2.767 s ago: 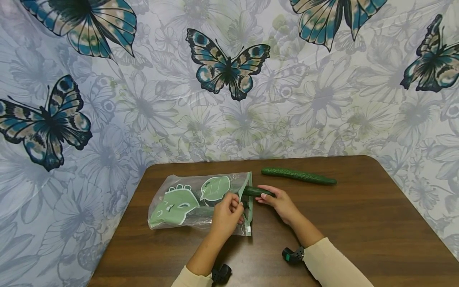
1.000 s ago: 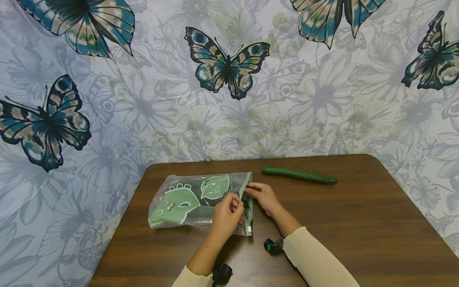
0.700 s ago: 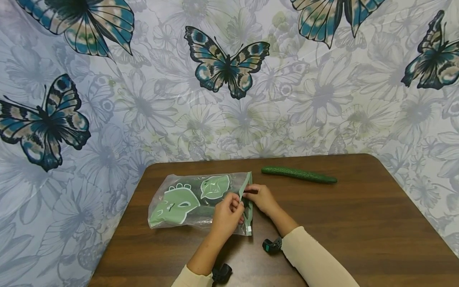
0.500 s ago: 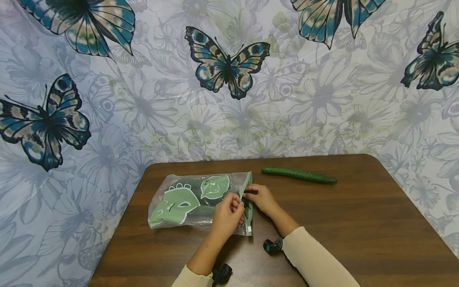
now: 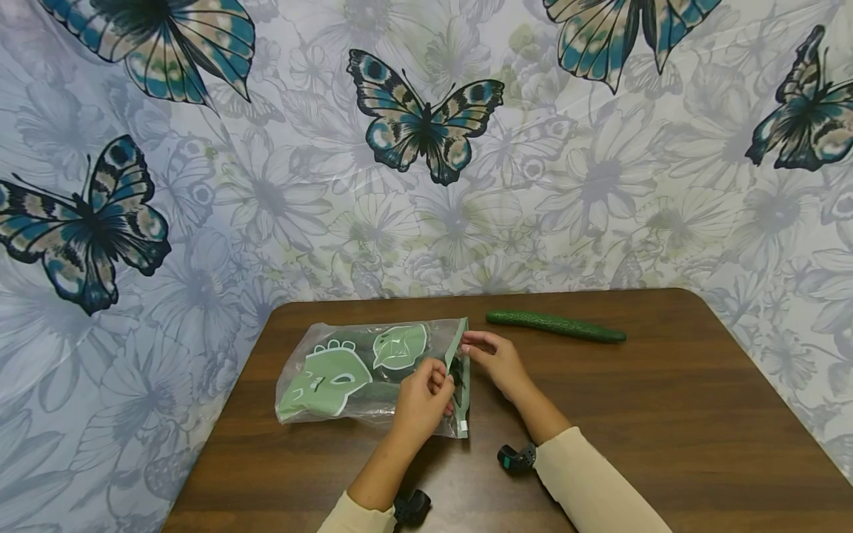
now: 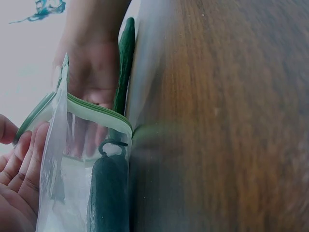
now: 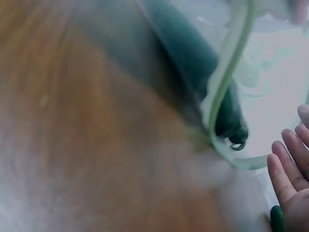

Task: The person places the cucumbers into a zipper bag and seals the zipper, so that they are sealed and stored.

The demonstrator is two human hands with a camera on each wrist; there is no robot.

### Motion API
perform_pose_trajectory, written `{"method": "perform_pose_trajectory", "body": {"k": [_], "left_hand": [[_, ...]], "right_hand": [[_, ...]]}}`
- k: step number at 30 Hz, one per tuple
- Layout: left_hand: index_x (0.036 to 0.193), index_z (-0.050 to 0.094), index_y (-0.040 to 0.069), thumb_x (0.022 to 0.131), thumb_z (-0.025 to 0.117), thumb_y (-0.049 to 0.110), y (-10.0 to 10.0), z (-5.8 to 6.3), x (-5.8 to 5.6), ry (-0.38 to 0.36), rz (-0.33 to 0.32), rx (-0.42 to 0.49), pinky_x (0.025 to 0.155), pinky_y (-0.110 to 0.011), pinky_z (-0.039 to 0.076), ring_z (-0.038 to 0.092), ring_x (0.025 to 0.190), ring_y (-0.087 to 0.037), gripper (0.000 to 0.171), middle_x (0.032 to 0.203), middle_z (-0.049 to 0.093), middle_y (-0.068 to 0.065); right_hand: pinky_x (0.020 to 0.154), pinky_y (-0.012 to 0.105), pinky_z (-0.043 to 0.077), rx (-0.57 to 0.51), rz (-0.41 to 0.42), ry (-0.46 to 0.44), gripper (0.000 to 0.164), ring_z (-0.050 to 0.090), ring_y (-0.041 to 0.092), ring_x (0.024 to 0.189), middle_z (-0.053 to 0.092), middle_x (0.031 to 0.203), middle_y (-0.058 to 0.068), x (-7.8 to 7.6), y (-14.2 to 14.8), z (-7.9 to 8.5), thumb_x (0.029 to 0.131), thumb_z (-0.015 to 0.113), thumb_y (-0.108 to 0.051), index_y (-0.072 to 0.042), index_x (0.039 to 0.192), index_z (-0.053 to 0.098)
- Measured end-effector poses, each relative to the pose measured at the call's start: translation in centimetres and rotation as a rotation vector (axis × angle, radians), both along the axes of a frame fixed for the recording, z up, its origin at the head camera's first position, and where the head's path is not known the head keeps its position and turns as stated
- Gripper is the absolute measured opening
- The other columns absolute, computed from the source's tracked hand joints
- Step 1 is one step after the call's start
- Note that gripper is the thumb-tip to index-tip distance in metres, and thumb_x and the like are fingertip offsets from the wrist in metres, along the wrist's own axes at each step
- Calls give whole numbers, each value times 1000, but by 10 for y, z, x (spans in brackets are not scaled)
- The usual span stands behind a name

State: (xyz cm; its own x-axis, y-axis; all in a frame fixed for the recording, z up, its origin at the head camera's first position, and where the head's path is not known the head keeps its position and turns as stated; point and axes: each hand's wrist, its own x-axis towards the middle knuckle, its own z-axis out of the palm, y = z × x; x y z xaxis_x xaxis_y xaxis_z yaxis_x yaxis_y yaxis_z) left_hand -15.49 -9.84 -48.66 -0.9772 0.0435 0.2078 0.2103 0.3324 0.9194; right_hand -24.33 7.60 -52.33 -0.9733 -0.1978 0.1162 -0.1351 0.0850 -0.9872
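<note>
A clear zip bag [image 5: 389, 400] with green animal prints lies on the table, its green-edged mouth facing right. My left hand [image 5: 420, 400] pinches the near side of that mouth and holds it apart. Inside the bag a cucumber [image 6: 108, 193] shows through the plastic, its end close to the opening. My right hand [image 5: 504, 366] is just outside the mouth, fingers extended and nothing held; in the right wrist view its fingertips [image 7: 274, 162] are near the green rim. Whether they touch the rim I cannot tell. A second cucumber [image 5: 556, 326] lies behind the right hand.
The brown wooden table [image 5: 633, 414] has a rounded back edge. Behind it hangs a cloth [image 5: 600, 185] printed with butterflies and flowers. A white zip slider [image 5: 463, 426] sits at the near end of the bag's mouth.
My right hand pushed a cucumber from the mouth into the bag and let it go. It has since drawn back slightly up and right. My left hand stays on the rim.
</note>
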Motion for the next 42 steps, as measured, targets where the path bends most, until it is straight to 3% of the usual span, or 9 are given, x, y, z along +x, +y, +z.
{"method": "perform_pose_trajectory", "body": {"k": [11,17,20,26,30,34,42], "left_hand": [[97,58,4,94,62,5,0,0,0,4,-2,4,45,-25,59,63,50,-12,5,73,64,-9],[96,57,5,93,63,5,1,-1,0,3,-2,17,45,-25,59,63,50,-12,6,74,64,-9],[96,58,5,93,62,4,1,0,0,6,-2,16,45,-26,59,63,50,-12,5,74,63,-9],[97,59,2,94,63,5,0,-1,0,-1,-4,7,45,-25,59,64,50,-12,6,74,63,-9],[97,59,2,94,63,5,0,0,0,1,-3,0,45,-25,59,64,50,-12,6,74,63,-9],[97,59,2,94,62,4,0,-1,0,-3,-2,6,45,-25,59,63,50,-12,5,74,63,-9],[96,58,4,93,63,3,1,-2,0,5,2,14,45,-25,59,63,50,-13,6,74,63,-9]], "right_hand": [[93,15,56,-25,-46,55,41,66,6,114,69,130,13,3,15,19,93,74,-28,-7,128,67],[93,12,54,-13,-83,62,45,66,-1,108,66,133,15,2,30,24,94,73,-26,-2,131,64],[95,8,52,-5,-107,31,46,65,5,114,63,137,16,1,40,25,95,71,-24,-1,134,61],[97,6,49,14,-150,-14,51,55,32,134,57,146,16,-1,62,26,96,70,-25,-2,140,56],[113,22,47,42,-192,-14,55,50,28,140,56,148,11,-2,77,24,95,71,-33,-7,141,56],[125,44,36,66,-223,-15,57,43,28,146,54,150,9,-2,90,23,95,70,-36,-9,143,54],[128,52,26,152,-292,-17,71,31,32,152,43,158,9,-3,116,15,92,71,-45,-13,151,45]]}}
